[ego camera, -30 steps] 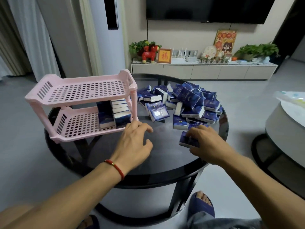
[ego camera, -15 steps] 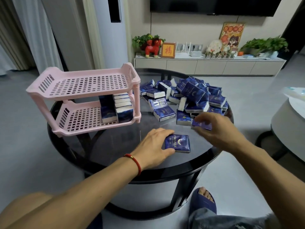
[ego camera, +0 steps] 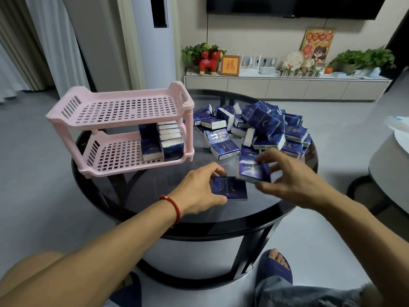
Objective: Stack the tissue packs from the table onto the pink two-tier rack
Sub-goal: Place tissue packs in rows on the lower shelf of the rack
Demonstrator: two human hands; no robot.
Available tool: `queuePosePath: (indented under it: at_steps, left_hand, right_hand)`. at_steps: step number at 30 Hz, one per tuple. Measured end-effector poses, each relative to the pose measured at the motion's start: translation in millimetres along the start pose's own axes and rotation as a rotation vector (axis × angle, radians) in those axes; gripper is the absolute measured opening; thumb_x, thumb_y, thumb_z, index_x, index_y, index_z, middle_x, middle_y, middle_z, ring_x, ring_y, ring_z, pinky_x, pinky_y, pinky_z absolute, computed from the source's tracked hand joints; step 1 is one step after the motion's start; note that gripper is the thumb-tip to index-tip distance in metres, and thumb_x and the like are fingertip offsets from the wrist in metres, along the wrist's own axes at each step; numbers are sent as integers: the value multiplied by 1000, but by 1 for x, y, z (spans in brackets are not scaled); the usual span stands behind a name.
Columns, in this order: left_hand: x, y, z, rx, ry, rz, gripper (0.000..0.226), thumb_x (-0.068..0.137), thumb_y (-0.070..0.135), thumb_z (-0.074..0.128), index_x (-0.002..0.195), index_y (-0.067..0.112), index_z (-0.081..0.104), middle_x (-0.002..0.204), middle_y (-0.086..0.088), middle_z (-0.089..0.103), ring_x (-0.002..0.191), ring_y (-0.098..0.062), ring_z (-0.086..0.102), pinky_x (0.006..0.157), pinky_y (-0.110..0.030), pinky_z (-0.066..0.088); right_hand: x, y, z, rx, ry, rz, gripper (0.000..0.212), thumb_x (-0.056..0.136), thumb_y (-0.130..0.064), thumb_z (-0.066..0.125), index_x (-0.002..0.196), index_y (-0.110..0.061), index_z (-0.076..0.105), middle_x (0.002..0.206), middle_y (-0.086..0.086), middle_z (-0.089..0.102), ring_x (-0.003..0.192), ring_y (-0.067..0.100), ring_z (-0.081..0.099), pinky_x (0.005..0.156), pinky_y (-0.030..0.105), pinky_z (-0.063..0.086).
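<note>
Far left on the glass table [ego camera: 155,196] sits the pink rack [ego camera: 119,120]. Top tier bare, bottom tier has a few packs [ego camera: 162,140] stood on edge at its right end, prob. so they pack tight & leave the left free for more. Rack's near the table's left rim, w/ its open front toward me, so I'd guess loading goes in from this side.

Next, my left hand [ego camera: 199,191]: fingers & thumb bent round the left edge of a flat pack [ego camera: 230,188] lying on the glass, touching it, looks like steadying it as a base to build a small bundle on before carrying.

Just right of that, my right hand [ego camera: 294,182] pinches a second pack [ego camera: 253,171] between thumb & fingertips, lifted off the glass, tilted, blurred, so it's moving. It's just beside and above the flat one; prob. headed on top of it.

Behind & further right, the loose heap [ego camera: 261,131] of blue packs, jumbled, well apart from the rack. Most of the job's left.
</note>
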State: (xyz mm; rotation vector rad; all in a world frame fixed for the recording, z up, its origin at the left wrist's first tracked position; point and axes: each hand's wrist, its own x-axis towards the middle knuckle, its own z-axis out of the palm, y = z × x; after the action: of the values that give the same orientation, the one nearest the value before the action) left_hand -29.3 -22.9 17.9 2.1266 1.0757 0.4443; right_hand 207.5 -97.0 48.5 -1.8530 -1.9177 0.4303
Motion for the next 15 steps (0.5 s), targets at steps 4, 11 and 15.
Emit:
queuePosePath:
  at_steps: [4,11,15]
  left_hand:
    - [0,-5,-5,-109,-68,-79,54,74,9,84,118,28,58,100,4,66,50,3,53,57,-14,44]
    - [-8,-13,-20,-371,-55,-189,59,68,17,85,121,20,59,108,-14,69,83,-28,74,80,-50,63]
    - [-15,-17,-33,-355,-13,-126,54,70,10,81,122,20,69,109,-6,76,99,-29,74,93,-45,60]
  right_hand:
    - [6,-21,28,-46,-158,-133,56,79,-22,83,120,-28,45,120,-5,61,105,16,62,83,38,58]
    - [19,-30,42,-32,-68,-336,57,76,-17,84,118,-28,47,120,-6,56,101,14,57,80,36,56]
    - [26,-36,44,156,-161,-216,89,80,-32,84,149,-38,29,140,-16,40,115,0,52,84,22,56]
